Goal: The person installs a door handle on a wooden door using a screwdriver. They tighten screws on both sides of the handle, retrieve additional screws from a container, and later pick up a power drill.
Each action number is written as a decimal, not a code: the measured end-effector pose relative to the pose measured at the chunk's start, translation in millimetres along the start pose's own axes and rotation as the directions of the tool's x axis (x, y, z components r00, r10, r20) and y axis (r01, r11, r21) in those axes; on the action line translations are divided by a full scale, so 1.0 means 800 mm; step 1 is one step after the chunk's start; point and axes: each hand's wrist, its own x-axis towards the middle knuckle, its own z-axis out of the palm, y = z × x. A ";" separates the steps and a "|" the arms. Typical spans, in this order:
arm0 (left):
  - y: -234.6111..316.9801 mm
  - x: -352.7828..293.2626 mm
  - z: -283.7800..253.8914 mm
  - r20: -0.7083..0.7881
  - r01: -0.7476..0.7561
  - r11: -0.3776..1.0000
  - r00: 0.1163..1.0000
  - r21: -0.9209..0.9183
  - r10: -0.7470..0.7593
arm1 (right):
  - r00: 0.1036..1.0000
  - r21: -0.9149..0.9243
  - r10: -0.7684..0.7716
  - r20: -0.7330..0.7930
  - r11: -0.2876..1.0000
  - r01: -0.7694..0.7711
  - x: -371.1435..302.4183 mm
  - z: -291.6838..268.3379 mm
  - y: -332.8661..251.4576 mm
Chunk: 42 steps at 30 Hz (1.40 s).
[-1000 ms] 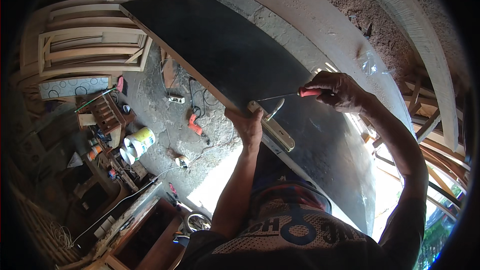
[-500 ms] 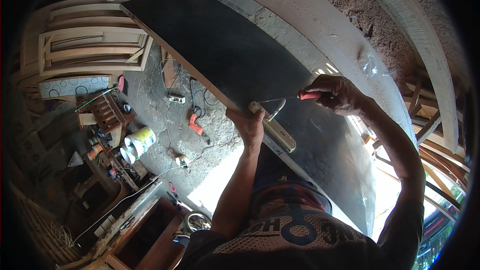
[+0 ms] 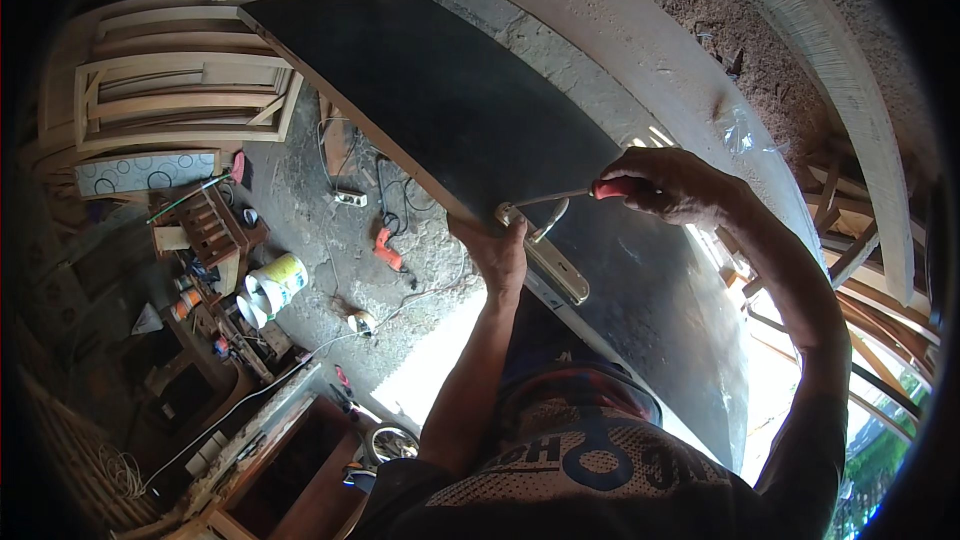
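Note:
A large dark door panel [image 3: 430,90] stretches from the upper left to the lower right in front of me. On its near edge sits a long pale metal door handle plate [image 3: 560,273] with a curved lever [image 3: 553,220]. My right hand [image 3: 675,188] is closed round the red grip of a screwdriver [image 3: 560,197], whose shaft points left to the plate's upper end. Beside that end, my left hand [image 3: 497,252] wraps the door's edge, thumb against the plate. Its other fingers are hidden below the edge.
An orange power drill [image 3: 388,250] lies on the concrete floor, with cables and a white socket strip [image 3: 350,198]. White buckets [image 3: 275,285], a small wooden crate [image 3: 205,225] and wooden frames [image 3: 185,100] stand at left. A wall [image 3: 660,50] runs beyond the door.
My right hand has turned slightly on the screwdriver's grip, and the wrist and forearm have shifted. The left hand keeps its hold on the door edge.

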 end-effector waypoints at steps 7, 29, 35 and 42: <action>-0.008 -0.004 -0.003 0.011 -0.014 0.995 1.000 -0.103 0.016 | 0.981 0.114 0.134 -0.137 0.986 -0.119 0.009 -0.014 -0.012; -0.029 0.001 -0.005 0.029 -0.041 0.987 0.999 -0.152 0.045 | 0.947 -0.162 0.320 -0.004 0.935 -0.316 0.031 0.002 0.047; -0.020 -0.001 -0.010 0.004 -0.029 0.997 1.000 -0.072 0.029 | 0.979 0.173 0.172 -0.106 0.973 -0.153 0.032 -0.011 0.024; -0.010 0.000 -0.008 0.021 -0.015 0.996 1.000 -0.090 0.017 | 0.777 0.279 0.629 0.024 0.742 -0.609 0.046 -0.012 0.013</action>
